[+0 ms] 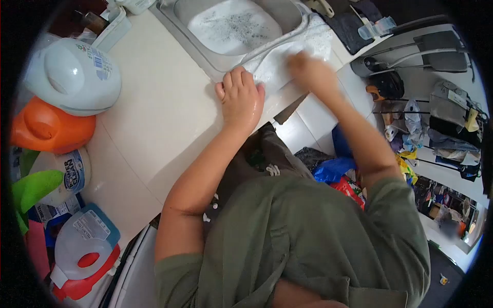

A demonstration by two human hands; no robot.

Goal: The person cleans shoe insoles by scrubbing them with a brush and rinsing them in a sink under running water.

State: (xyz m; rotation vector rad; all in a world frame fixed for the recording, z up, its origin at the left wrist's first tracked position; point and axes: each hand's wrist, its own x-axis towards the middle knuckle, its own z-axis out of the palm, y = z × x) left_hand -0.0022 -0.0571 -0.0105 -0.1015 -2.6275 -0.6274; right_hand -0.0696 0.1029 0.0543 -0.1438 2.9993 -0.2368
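A wet, soapy white cloth [275,64] lies over the counter beside the sink's near corner. My left hand [240,100] is wet and presses down at the cloth's left end, its fingers bent and close together by the sink rim. Motion blurs my right hand [310,74], which is over the right part of the cloth. Its fingers look curled, but whether they grip anything is hidden. White suds with dark bubbly patches fill the metal sink [208,64] just beyond both hands.
On the left of the pale counter [149,97] stand a large white jug [77,77], an orange container [54,126], a white tub [77,169] and a clear-and-red jug [84,246]. A dark mat [349,31] lies right of the sink. Bags and racks line the floor at right.
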